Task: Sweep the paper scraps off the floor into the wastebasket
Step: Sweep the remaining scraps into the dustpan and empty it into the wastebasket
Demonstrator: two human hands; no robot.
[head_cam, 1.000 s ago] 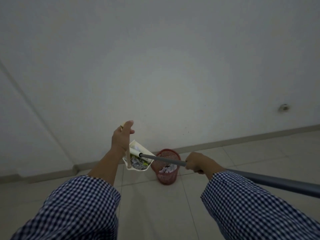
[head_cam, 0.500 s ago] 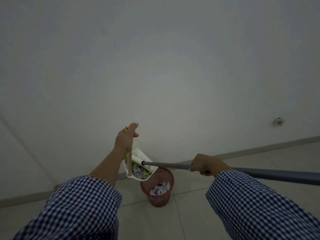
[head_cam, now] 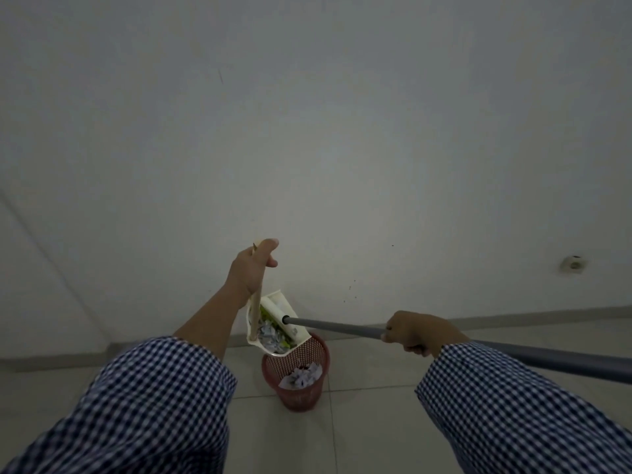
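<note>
My left hand (head_cam: pixel 251 268) grips the top of a cream dustpan's upright handle (head_cam: pixel 254 314). The dustpan (head_cam: pixel 254 338) hangs tilted just above the left rim of a red mesh wastebasket (head_cam: pixel 301 395) that stands on the tiled floor by the wall. Paper scraps (head_cam: pixel 270 333) lie in the pan, and crumpled paper (head_cam: pixel 302 376) sits inside the basket. My right hand (head_cam: pixel 415 333) is closed around a grey broom pole (head_cam: pixel 338 326). The broom's cream head (head_cam: pixel 285 316) rests inside the pan against the scraps.
A plain white wall (head_cam: pixel 342 148) fills most of the view, with a skirting strip (head_cam: pixel 513 318) along its foot. A small round wall fitting (head_cam: pixel 575 265) sits at the right. Pale floor tiles (head_cam: pixel 369 432) surround the basket.
The dustpan has come closer over the basket's rim and tilted more. The view has dropped, so the basket sits lower in frame. The broom pole now lies flatter, its head still in the pan.
</note>
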